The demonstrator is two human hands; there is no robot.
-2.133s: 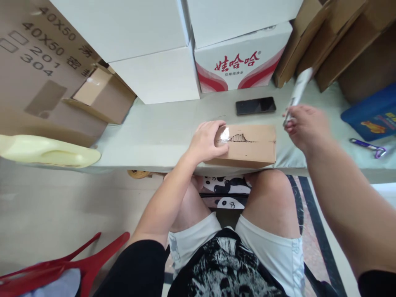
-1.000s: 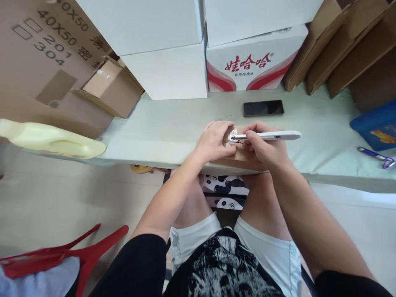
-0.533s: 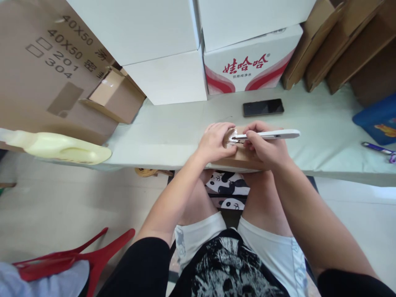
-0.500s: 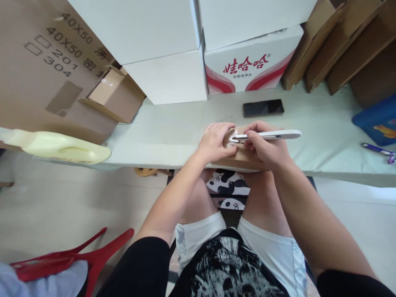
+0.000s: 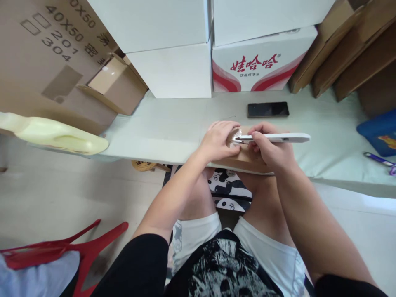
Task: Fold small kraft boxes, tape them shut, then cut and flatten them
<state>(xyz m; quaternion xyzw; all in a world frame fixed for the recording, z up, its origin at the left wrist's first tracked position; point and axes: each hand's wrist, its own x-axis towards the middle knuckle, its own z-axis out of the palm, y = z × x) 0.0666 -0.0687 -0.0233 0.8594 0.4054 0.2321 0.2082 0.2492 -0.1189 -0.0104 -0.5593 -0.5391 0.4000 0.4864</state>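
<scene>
A small brown cardboard box (image 5: 244, 159) lies at the near edge of the pale table (image 5: 173, 128), mostly covered by both hands. My left hand (image 5: 219, 140) presses on the box's left end, over shiny clear tape. My right hand (image 5: 271, 149) grips a white utility knife (image 5: 278, 138) held flat, its blade tip touching the tape on the box top right beside my left fingers.
A black phone (image 5: 267, 109) lies just beyond the box. White cartons (image 5: 173, 70) and a red-printed carton (image 5: 256, 62) stand at the back, brown cardboard boxes (image 5: 111, 86) on the left and right. A purple tool (image 5: 380, 159) and blue box (image 5: 379, 132) sit far right. A red chair (image 5: 77, 251) is lower left.
About two seconds ago my right hand held the knife raised to the right of the box. It came down onto the box, and the blade has rested at the tape since.
</scene>
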